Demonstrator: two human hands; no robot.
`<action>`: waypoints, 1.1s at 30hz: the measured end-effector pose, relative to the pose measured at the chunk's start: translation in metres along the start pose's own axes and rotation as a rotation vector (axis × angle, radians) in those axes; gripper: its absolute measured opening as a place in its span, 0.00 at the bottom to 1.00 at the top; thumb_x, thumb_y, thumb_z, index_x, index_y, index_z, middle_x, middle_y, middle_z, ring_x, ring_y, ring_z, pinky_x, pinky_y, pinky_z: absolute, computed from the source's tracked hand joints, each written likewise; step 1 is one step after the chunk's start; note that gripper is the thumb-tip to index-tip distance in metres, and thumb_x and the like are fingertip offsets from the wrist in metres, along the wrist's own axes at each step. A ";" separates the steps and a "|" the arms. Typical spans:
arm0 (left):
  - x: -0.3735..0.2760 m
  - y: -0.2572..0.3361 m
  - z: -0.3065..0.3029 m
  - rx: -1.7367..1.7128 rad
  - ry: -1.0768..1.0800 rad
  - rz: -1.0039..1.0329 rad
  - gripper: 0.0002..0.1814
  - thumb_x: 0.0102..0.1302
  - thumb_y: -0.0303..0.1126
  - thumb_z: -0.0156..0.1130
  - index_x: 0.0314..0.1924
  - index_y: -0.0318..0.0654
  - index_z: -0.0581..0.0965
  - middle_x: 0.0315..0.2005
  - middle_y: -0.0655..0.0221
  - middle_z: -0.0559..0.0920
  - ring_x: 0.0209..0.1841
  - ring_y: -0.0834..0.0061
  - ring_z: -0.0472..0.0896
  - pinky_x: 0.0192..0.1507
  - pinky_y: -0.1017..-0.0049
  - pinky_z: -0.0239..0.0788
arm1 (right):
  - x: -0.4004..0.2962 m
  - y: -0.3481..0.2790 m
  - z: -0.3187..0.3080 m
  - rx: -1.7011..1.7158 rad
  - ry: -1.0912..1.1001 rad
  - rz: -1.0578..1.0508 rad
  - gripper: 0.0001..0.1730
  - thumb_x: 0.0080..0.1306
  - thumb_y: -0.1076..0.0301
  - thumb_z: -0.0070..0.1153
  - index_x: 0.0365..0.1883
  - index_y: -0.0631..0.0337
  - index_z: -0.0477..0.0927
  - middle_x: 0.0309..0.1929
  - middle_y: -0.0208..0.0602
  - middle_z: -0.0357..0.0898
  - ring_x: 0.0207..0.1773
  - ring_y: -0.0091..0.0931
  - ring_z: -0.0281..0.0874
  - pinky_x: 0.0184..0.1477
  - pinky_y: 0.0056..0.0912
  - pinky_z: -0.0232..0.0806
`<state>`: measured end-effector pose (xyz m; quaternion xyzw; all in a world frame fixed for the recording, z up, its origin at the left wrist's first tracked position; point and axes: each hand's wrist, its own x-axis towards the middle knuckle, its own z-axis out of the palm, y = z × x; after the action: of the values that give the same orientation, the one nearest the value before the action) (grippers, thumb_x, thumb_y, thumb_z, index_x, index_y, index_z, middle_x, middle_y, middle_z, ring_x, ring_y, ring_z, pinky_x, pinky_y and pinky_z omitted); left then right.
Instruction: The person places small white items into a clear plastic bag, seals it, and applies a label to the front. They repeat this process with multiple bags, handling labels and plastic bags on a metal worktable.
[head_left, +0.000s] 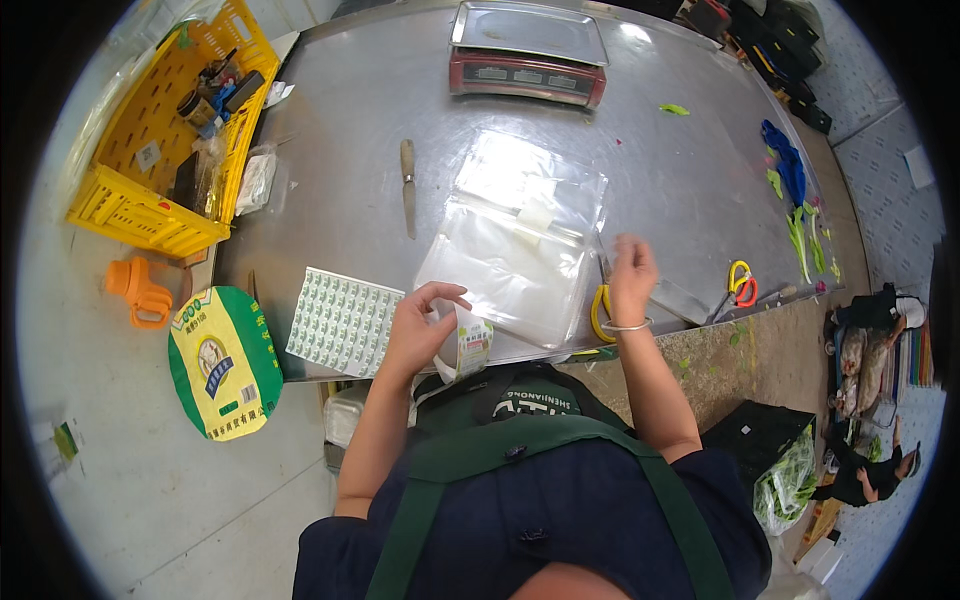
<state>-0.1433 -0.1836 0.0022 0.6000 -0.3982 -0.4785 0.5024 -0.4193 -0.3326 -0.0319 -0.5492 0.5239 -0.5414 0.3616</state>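
My left hand (424, 330) holds a curled strip of printed labels (471, 346) at the table's front edge. Beside it on the left lies a sheet of small green-and-white stickers (341, 321). A stack of clear plastic bags (502, 274) lies before me, with a small pale slip (534, 217) on it. My right hand (632, 274) is raised to the right of the bags, its fingers curled and slightly blurred; whether it holds anything I cannot tell. Yellow-handled scissors (600, 311) lie just left of my right wrist, partly hidden.
A knife (408, 187) with a wooden handle lies behind the stickers. At the back stands a weighing scale (528, 75). A yellow crate (150, 214) is at left. Red-and-yellow scissors (742, 283), leaf scraps (796, 240) and a blue cloth (784, 161) lie at right. Another person (874, 472) is far right.
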 end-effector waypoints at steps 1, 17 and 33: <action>0.000 0.002 0.002 0.025 -0.005 0.009 0.08 0.57 0.23 0.65 0.38 0.34 0.84 0.35 0.69 0.87 0.38 0.80 0.81 0.45 0.77 0.72 | -0.001 -0.013 0.003 0.091 0.154 0.021 0.08 0.73 0.70 0.54 0.38 0.63 0.83 0.32 0.30 0.82 0.34 0.21 0.75 0.38 0.26 0.69; -0.001 0.001 -0.001 0.001 0.135 0.012 0.08 0.55 0.22 0.71 0.29 0.36 0.78 0.27 0.75 0.82 0.31 0.84 0.77 0.37 0.80 0.70 | -0.063 -0.075 0.073 0.029 -0.990 0.204 0.07 0.67 0.72 0.61 0.42 0.65 0.84 0.30 0.31 0.84 0.33 0.16 0.76 0.38 0.22 0.69; -0.006 0.014 -0.012 0.138 -0.076 -0.009 0.14 0.54 0.22 0.71 0.23 0.36 0.70 0.37 0.65 0.88 0.37 0.81 0.78 0.45 0.77 0.69 | -0.005 -0.045 0.017 -0.854 -0.777 -0.094 0.32 0.49 0.53 0.75 0.51 0.53 0.80 0.30 0.33 0.83 0.35 0.35 0.84 0.37 0.40 0.73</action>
<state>-0.1324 -0.1781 0.0178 0.6164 -0.4460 -0.4747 0.4424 -0.3939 -0.3219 0.0078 -0.8275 0.4998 -0.0561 0.2494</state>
